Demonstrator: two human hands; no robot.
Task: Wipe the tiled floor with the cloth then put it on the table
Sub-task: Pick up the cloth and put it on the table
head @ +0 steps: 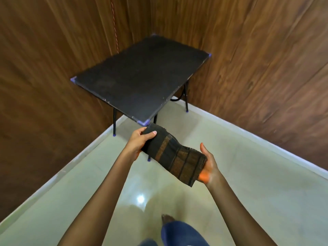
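A pale glossy tiled floor [230, 174] carries a black table [138, 77] in the wood-panelled corner; the tabletop is dark and matte; its thin legs stand directly on the tiles.

Two wood-grain panelled walls [257, 50] meet in the far corner ahead of me. In that corner stands my bench [138, 79], a small black-topped folding one on thin black legs with purple corner caps and purple feet. Below me spreads glossy pale tiled floor [248, 174], where a bright ceiling-light glare [140, 198] shines near my feet.
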